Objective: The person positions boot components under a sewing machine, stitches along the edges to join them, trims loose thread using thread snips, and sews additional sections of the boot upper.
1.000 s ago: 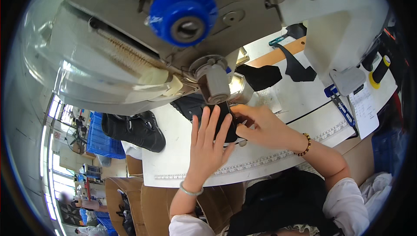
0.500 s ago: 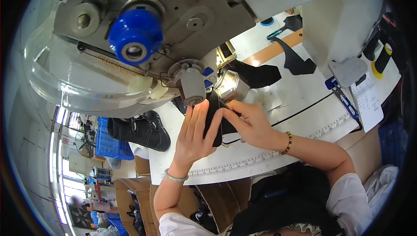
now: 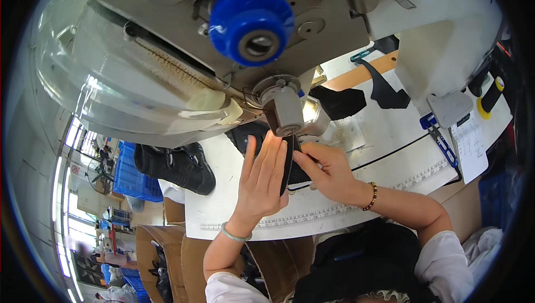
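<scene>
A black material piece [image 3: 288,172] lies under the presser area of a sewing machine [image 3: 287,113], partly hidden by my hands. My left hand [image 3: 259,177] rests against it with fingers stretched out and pointing toward the machine, their tips close under the needle area. Bent over its right side, the fingers of my right hand [image 3: 326,169] pinch the piece's edge between thumb and forefinger. More black material [image 3: 241,136] shows left of my fingers. The needle itself is hidden behind the machine's round grey part.
A black boot [image 3: 175,169] sits at the white table's [image 3: 217,214] left edge. Black cut pieces [image 3: 384,88] lie beyond the machine's bed. At right are a blue-handled tool [image 3: 443,141], a written sheet [image 3: 469,144] and a yellow-ended spool [image 3: 490,98]. Cardboard boxes [image 3: 192,269] stand below.
The view has shifted, bringing the machine head lower and nearer. My left hand has straightened its fingers along the piece, which now stands more edge-on. My right hand keeps its pinch.
</scene>
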`<state>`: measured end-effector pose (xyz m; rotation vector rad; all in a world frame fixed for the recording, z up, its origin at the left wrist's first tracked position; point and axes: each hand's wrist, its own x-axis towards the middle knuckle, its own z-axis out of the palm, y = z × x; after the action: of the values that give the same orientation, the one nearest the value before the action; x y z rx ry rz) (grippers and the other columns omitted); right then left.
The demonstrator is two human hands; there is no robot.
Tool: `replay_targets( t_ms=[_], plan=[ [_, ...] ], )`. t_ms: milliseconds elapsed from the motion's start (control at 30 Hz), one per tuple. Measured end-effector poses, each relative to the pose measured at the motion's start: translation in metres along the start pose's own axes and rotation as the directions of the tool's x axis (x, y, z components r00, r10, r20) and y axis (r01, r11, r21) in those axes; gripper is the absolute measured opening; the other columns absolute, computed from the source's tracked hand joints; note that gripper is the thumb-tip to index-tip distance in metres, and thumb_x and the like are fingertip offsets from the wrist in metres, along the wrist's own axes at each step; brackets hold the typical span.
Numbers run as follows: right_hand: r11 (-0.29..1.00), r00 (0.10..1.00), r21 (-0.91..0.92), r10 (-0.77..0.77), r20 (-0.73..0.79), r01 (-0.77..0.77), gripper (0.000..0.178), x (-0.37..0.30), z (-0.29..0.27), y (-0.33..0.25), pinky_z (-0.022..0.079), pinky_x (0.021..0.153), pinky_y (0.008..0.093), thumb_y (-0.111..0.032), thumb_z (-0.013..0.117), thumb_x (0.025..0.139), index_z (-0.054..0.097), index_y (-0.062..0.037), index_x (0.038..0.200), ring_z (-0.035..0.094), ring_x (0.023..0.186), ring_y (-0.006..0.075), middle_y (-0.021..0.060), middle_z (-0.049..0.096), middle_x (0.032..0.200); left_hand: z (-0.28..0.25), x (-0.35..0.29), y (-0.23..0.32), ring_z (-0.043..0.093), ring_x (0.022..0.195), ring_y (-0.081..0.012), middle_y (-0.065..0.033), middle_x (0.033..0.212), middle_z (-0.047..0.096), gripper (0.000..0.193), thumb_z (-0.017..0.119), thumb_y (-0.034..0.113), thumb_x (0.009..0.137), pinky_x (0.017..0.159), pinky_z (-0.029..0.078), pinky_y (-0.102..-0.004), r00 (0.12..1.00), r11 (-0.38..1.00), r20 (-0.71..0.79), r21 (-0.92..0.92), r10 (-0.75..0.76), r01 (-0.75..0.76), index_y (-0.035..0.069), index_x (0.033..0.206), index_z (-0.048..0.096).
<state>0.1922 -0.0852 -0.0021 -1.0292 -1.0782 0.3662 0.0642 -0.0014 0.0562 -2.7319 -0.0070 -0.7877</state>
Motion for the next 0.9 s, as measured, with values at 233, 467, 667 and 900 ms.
replay_targets(
  t_ms=[233,467,667,900],
  plan=[
    [0.999,0.998,0.005,0.052,0.033,-0.052,0.012,-0.007,-0.003,-0.002,0.033,0.045,0.0287,-0.009,0.054,0.089,0.051,0.0004,0.081,0.039,0.048,0.0162,0.0111,0.044,0.058,-0.003,0.006,0.013,0.042,0.120,-0.0431,-0.0341,0.125,0.041,0.058,0.050,-0.001,0.065,0.103,0.033,-0.0503,0.992,0.998,0.115,0.024,-0.053,0.050,-0.021,0.119,0.040],
    [0.998,0.988,0.008,0.067,0.137,-0.069,0.019,-0.019,-0.009,-0.011,0.042,0.055,0.0279,-0.006,0.048,0.090,0.051,0.0003,0.107,0.053,0.058,0.0202,0.0142,0.055,0.074,-0.002,0.010,0.030,0.044,0.118,-0.0438,-0.0324,0.125,0.043,0.059,0.052,-0.006,0.063,0.099,0.038,-0.0488,0.990,0.988,0.086,0.119,-0.109,0.099,-0.020,0.120,0.040],
    [0.994,0.946,0.000,0.105,0.307,-0.110,0.027,-0.023,-0.015,-0.012,0.045,0.064,0.0344,-0.007,0.048,0.089,0.045,0.0015,0.114,0.057,0.071,0.0325,0.0193,0.056,0.086,-0.003,0.006,0.027,0.040,0.122,-0.0412,-0.0318,0.126,0.042,0.057,0.051,0.006,0.068,0.104,0.032,-0.0463,0.986,0.985,0.114,0.141,-0.119,0.102,-0.020,0.118,0.042],
    [0.984,0.915,0.011,0.162,0.369,-0.178,0.033,-0.022,-0.020,-0.003,0.044,0.066,0.0312,-0.008,0.050,0.088,0.043,0.0022,0.119,0.055,0.071,0.0261,0.0174,0.055,0.087,0.003,-0.001,0.018,0.039,0.124,-0.0381,-0.0259,0.130,0.040,0.063,0.055,-0.004,0.063,0.104,0.031,-0.0480,0.975,0.977,0.128,-0.094,-0.181,0.194,-0.014,0.123,0.040]
  ],
)
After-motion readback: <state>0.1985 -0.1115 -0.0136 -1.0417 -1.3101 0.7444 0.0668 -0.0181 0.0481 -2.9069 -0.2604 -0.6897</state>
